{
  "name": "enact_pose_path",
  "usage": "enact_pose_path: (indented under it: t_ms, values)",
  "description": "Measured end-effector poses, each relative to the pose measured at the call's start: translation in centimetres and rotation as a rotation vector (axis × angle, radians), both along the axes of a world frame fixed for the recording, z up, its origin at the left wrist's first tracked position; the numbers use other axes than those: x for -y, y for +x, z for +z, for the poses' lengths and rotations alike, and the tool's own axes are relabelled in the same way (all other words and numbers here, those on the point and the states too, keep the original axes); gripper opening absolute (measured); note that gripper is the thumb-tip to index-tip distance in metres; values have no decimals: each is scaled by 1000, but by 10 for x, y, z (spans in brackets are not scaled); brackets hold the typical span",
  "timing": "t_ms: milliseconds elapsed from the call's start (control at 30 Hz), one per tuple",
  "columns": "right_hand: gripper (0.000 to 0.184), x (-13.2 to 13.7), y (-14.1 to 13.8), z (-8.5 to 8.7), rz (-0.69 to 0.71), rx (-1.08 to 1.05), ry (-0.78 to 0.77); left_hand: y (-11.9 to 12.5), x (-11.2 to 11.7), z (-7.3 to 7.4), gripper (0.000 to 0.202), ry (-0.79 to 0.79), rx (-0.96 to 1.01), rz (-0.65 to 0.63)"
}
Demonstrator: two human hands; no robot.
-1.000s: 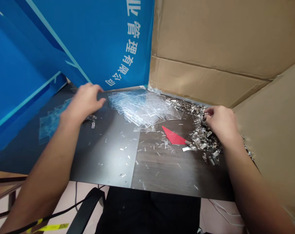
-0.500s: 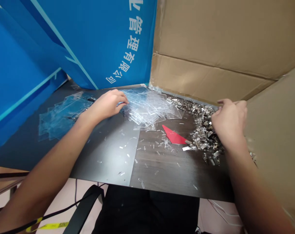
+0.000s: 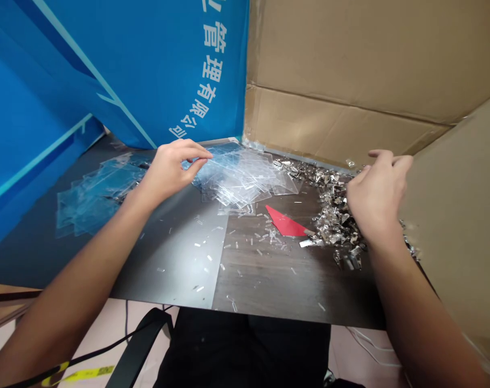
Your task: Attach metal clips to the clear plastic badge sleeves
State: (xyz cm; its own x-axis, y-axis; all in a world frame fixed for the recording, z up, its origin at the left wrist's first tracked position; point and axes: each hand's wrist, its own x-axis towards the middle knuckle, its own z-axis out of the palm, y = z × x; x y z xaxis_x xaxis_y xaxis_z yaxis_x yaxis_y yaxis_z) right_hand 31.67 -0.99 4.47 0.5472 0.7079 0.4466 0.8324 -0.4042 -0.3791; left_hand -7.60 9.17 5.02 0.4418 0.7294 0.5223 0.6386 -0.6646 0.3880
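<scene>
My left hand [image 3: 174, 168] is at the left edge of a pile of clear flat plastic sleeves [image 3: 245, 178], thumb and forefinger pinched together. Whether a sleeve's edge lies between those fingertips is unclear. My right hand [image 3: 377, 191] hovers over a heap of small shiny metal clips [image 3: 333, 215], back of the hand toward me. Its thumb and forefinger are apart, and the other fingertips are hidden behind the hand. One loose clip [image 3: 350, 162] shows just left of the right hand. Under my left forearm is a second stack of clear sleeves [image 3: 95, 194].
A red folded piece [image 3: 287, 222] lies beside the clips. Small clear strips [image 3: 250, 240] are scattered across the dark table [image 3: 277, 285]. A blue printed panel [image 3: 139, 70] and cardboard walls [image 3: 350, 64] enclose the back and right side.
My left hand has risen slightly, and its thumb and forefinger have closed into a pinch. My right hand stays over the clips with its fingers a little more spread. The view has shifted slightly.
</scene>
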Motion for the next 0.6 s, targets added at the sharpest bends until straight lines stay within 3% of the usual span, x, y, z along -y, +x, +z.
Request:
enact_pose_path:
  t_ms: [167, 367, 467, 600]
  values:
    - [57, 0, -1, 0, -28, 0, -143, 6, 6, 4, 24, 1, 72, 23]
    - [43, -2, 2, -2, -45, 80, -171, 12, 11, 1, 19, 9, 193, 23]
    - [40, -2, 3, -1, -84, 91, -190, 18, 14, -2, 19, -79, 313, 46]
    - [40, -1, 1, 1, -96, 73, -204, 29, 20, -3, 16, -270, 453, -26]
